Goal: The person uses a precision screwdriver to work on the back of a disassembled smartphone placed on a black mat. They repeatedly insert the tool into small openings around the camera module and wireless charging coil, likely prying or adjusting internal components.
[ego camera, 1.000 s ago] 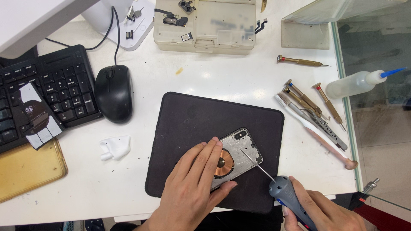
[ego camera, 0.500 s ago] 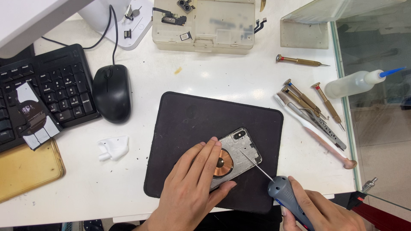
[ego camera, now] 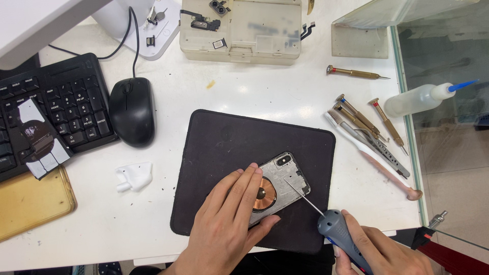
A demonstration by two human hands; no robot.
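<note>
Head view: low in the middle of the frame, the left hand (ego camera: 232, 224) lies flat with spread fingers on an opened phone housing (ego camera: 277, 186), pressing it down on a dark mat (ego camera: 229, 147) at the centre of the white bench (ego camera: 244, 97). A round copper coil (ego camera: 266, 193) shows beside the fingertips. At lower right, the right hand (ego camera: 384, 252) is clenched around a grey-handled screwdriver (ego camera: 333, 229), whose thin shaft tip touches the housing's inner face. Right of the mat lie several brass-handled screwdrivers (ego camera: 364, 119) and a clear squeeze bottle (ego camera: 417, 99). A black mouse (ego camera: 132, 112) and keyboard (ego camera: 46, 107) sit at left.
</note>
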